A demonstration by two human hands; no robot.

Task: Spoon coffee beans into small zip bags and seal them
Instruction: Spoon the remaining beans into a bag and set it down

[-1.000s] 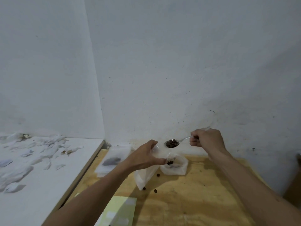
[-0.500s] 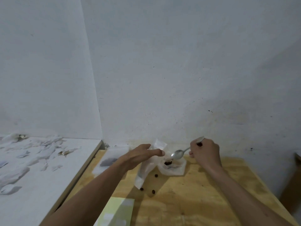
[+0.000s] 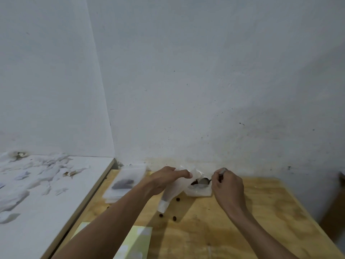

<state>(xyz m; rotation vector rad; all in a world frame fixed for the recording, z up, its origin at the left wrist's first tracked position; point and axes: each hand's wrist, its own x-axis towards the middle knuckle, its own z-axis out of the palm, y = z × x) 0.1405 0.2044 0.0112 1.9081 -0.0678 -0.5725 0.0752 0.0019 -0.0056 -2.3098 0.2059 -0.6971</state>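
Observation:
My left hand point(image 3: 166, 179) grips the top of a small translucent zip bag point(image 3: 168, 198) that hangs tilted down to the wooden table point(image 3: 261, 212). My right hand point(image 3: 226, 186) holds a metal spoon point(image 3: 203, 181) whose bowl dips into a clear plastic container point(image 3: 199, 191) with dark coffee beans point(image 3: 194, 182) at the wall. The spoon's handle end sticks out above my fist. Three loose beans point(image 3: 174, 218) lie on the table below the bag.
A stack of filled zip bags point(image 3: 124, 184) lies at the table's back left. A yellow-green sheet point(image 3: 138, 243) sits at the near edge. A white counter point(image 3: 37, 202) strewn with paper scraps adjoins on the left. White walls stand close behind.
The spoon was full and raised beside the bag's mouth; it emptied, and my right hand has lowered it into the bean container. My left hand still holds the bag.

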